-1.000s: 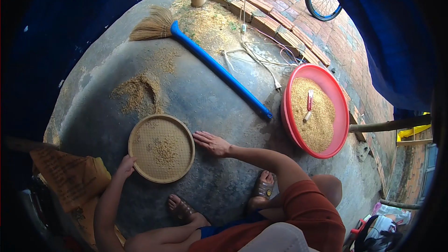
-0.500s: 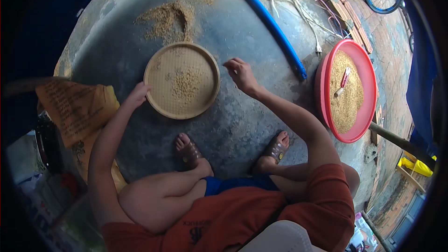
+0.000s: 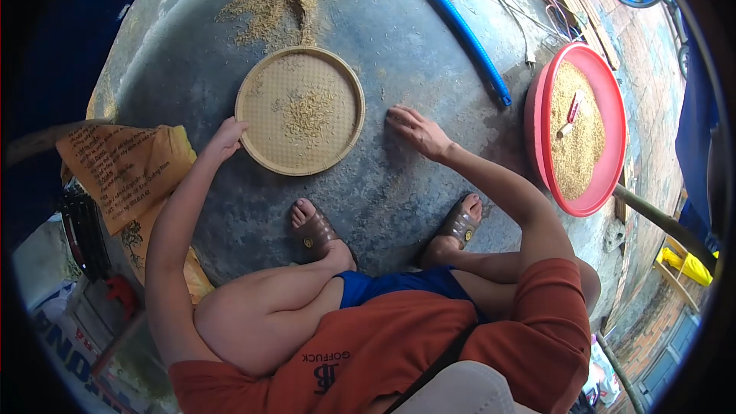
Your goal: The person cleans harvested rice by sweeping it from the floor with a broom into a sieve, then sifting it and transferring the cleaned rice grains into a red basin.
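My left hand [image 3: 228, 136] grips the left rim of a round woven winnowing tray [image 3: 264, 142], its thumb over the edge. Pale unhusked rice grains [image 3: 310, 115] lie in a loose patch around the middle of the tray, with a thinner scatter toward its upper left. To the right of the tray, apart from its rim, my right hand [image 3: 418, 132] is low over the concrete floor, palm down. Its fingers stretch out toward the left and nothing shows in them.
Spilled grain and husks [image 3: 272, 11] lie beyond the tray. A pink basin [image 3: 609, 111] at right holds grain with a red-and-white object [image 3: 574, 107] on top. A blue hose [image 3: 460, 27] and white cables [image 3: 510, 11] cross the floor. A printed orange sack [image 3: 123, 172] lies at left.
My right hand has moved slightly right and down from beside the tray's rim, its curled fingers now stretched out. My left hand keeps its hold. The camera view has shifted slightly.
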The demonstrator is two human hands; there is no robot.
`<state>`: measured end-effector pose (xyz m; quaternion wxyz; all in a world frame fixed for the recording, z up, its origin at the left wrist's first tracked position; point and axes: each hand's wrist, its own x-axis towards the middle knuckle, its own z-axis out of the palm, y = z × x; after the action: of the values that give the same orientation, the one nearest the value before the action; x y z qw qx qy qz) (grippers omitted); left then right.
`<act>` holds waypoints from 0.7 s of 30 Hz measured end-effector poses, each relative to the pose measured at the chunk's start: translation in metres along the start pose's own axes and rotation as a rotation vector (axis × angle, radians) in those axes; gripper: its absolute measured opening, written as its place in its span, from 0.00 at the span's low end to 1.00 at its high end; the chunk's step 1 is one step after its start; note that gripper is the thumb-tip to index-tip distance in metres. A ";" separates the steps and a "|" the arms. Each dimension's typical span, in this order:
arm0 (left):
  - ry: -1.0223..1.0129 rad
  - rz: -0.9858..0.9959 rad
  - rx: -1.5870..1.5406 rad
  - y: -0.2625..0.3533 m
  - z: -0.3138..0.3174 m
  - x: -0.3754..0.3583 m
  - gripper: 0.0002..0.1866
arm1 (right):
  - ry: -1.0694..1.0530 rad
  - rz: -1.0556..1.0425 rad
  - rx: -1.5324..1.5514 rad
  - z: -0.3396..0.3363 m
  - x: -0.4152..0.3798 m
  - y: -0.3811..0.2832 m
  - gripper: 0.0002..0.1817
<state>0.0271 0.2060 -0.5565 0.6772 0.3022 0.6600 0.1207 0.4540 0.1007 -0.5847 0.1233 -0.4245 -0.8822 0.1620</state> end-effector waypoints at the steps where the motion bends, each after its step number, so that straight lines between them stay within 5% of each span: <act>1: -0.004 -0.001 0.002 -0.001 -0.002 0.003 0.17 | -0.048 -0.068 0.067 -0.001 -0.005 0.002 0.21; 6: 0.025 -0.002 0.042 -0.002 -0.002 0.003 0.18 | -0.121 -0.034 0.115 -0.010 -0.005 0.021 0.16; 10: 0.027 0.009 0.051 0.001 -0.001 0.000 0.18 | 0.054 0.218 0.073 -0.025 0.029 0.021 0.10; 12: -0.019 0.002 0.009 -0.002 -0.004 0.001 0.18 | 0.360 0.471 0.485 -0.036 0.059 0.002 0.08; 15: -0.009 -0.038 -0.049 0.001 -0.003 -0.003 0.19 | 0.208 0.359 0.789 -0.066 0.090 -0.038 0.11; 18: -0.089 -0.002 -0.232 -0.001 -0.016 0.000 0.19 | 0.266 0.318 0.371 -0.044 0.076 -0.021 0.15; 19: -0.087 -0.001 -0.233 -0.001 -0.023 -0.002 0.19 | 0.141 0.424 0.289 -0.031 0.061 -0.009 0.25; 21: -0.081 -0.011 -0.296 0.000 -0.040 -0.009 0.19 | 0.161 0.471 0.130 -0.015 0.032 -0.005 0.30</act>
<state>-0.0128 0.2113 -0.5469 0.7408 0.2003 0.6089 0.2008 0.4369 0.1258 -0.5666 0.1788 -0.6211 -0.7341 0.2082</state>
